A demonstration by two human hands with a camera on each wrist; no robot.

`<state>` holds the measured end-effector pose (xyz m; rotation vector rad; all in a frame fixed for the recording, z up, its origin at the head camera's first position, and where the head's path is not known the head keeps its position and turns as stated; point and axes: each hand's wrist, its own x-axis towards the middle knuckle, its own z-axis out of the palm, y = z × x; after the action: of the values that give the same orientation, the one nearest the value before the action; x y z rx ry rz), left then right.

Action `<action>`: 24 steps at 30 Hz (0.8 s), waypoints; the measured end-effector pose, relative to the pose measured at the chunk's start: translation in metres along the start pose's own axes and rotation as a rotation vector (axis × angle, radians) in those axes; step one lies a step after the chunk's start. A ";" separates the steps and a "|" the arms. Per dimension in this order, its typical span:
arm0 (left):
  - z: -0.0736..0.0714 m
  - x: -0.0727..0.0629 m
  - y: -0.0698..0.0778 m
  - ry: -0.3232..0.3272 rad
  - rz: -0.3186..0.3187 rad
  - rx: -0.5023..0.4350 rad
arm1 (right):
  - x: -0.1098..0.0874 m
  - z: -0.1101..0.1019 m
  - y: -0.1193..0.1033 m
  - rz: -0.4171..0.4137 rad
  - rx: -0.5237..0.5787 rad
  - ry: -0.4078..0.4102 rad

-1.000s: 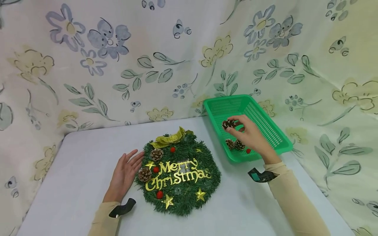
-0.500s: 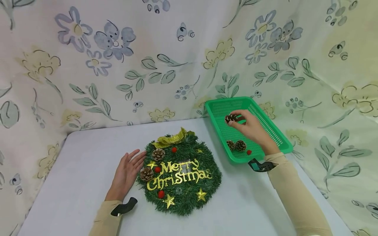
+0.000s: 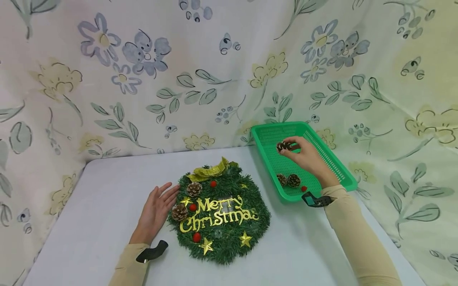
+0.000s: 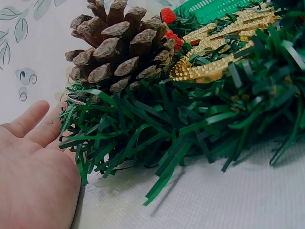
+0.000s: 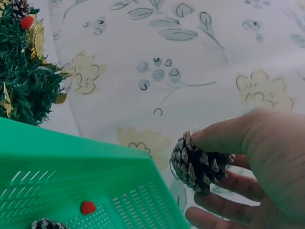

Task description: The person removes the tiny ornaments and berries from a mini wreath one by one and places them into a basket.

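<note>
White counter (image 3: 89, 222) supports a green basket (image 3: 268, 165) (perforated) and, to its left, a wreath (image 3: 229, 234). Left grip (image 3: 156, 209): wide, fingers extended to the wreath's edge. Right grip (image 3: 307, 157): narrow, pinching a pine cone (image 3: 284, 147) above the basket. Two further cones (image 3: 294, 180) and a red ball (image 3: 304, 189) lie inside the basket.

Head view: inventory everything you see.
floral cloth: 1, white, backdrop
table: 1, white, centre
basket: 1, green, table's right
wreath: 1, green, on table
lettering: 1, gold, wreath
ribbon: 1, gold, wreath's top
stars: at least 3, gold, wreath
balls: 4, red, three on wreath, one in basket
pine cones: 5, brown, two on wreath, two in basket, one held
sleeves: 2, beige, bottom
wrist devices: 2, black, at sleeve ends
left hand: 1, at wreath's left edge
right hand: 1, above basket
</note>
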<state>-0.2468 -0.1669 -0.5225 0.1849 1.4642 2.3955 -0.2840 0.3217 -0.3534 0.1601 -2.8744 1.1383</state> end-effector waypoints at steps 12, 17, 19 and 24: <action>0.000 0.001 -0.002 0.004 0.001 -0.021 | 0.009 0.004 0.010 0.006 0.016 -0.039; 0.000 0.000 -0.002 0.006 0.003 -0.018 | 0.012 0.005 0.012 0.002 0.008 -0.051; 0.000 0.000 -0.002 0.003 0.006 -0.016 | 0.013 0.005 0.013 0.007 0.007 -0.055; 0.000 -0.002 -0.002 -0.003 0.012 -0.014 | 0.015 0.006 0.014 0.022 0.015 -0.064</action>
<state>-0.2448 -0.1667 -0.5241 0.1945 1.4490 2.4134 -0.3006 0.3265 -0.3657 0.1690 -2.9310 1.1807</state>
